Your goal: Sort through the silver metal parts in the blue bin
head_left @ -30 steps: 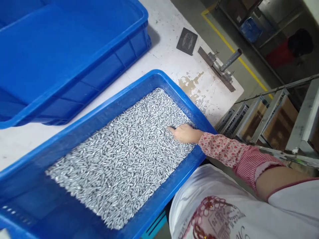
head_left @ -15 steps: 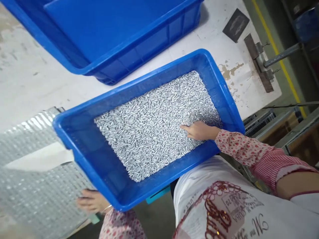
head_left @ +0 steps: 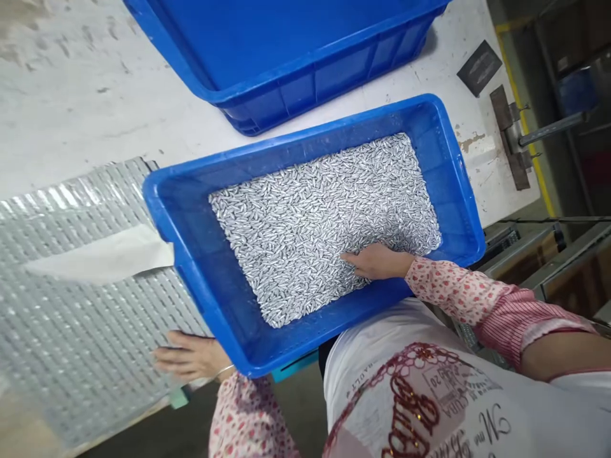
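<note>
My right hand (head_left: 375, 261) is inside a blue plastic bin (head_left: 191, 280), low over a layer of small silver metal pieces (head_left: 305, 222), pointed at the ends. Its index finger stretches out to the left and touches the pieces; the other fingers are partly hidden beneath the hand. I see nothing held in it. To the left of the bin, my left hand (head_left: 191, 356) rests with fingers spread on the near edge of a ridged grey sheet (head_left: 95, 331) with rows of shiny slots or pieces. A white sheet of paper (head_left: 105, 254) lies on top, beside the bin's left wall.
A second blue bin (head_left: 324, 83) stands behind the first on the worn white table (head_left: 95, 108). At the right end lie a dark square plate (head_left: 480, 68) and a metal bracket with a rod (head_left: 510, 137). Metal racks (head_left: 563, 267) stand beyond the table's right edge.
The view has shifted, so the bins appear further right and higher. My right hand has drawn slightly nearer to the bin's front wall. My left hand stays on the ridged sheet.
</note>
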`<action>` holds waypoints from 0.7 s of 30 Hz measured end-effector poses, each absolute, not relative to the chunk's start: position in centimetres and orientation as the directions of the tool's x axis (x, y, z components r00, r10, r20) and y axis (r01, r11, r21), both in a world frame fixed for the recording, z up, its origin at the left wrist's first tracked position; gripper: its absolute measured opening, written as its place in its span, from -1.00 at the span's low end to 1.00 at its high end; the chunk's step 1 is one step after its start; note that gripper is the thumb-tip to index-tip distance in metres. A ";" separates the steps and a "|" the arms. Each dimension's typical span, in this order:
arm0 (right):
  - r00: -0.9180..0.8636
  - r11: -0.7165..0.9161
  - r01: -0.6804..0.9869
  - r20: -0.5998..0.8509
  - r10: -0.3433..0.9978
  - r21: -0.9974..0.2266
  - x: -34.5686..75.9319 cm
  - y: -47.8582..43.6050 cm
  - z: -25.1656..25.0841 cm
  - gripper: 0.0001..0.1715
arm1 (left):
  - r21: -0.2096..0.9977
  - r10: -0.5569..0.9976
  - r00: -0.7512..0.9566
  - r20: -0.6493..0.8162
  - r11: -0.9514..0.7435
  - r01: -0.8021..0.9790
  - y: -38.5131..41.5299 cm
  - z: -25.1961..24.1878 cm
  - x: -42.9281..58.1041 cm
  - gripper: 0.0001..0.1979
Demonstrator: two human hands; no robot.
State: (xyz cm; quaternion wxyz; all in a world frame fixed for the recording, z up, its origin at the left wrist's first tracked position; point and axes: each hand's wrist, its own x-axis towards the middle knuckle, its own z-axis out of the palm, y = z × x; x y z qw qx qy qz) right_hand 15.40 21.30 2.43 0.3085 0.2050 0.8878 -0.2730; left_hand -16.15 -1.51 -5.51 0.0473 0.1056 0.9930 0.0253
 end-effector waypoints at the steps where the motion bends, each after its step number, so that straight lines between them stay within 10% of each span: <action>1: -0.726 0.754 0.546 -0.655 0.209 -0.365 15.0 21.0 2.2 -0.44 | 0.062 0.211 -0.972 -0.099 0.977 0.206 -1.4 -5.3 -16.1 -0.41; 10: -0.685 0.547 0.728 -0.465 0.561 -0.413 11.1 20.9 -0.6 -0.73 | 0.113 0.282 -0.956 -0.085 0.956 0.272 -2.3 -5.4 -15.9 -0.42; 21: -0.696 0.627 0.713 -0.416 0.585 -0.313 8.4 20.4 -2.0 -0.75 | 0.185 0.311 -0.941 -0.134 0.941 0.285 -2.0 -4.2 -15.5 -0.36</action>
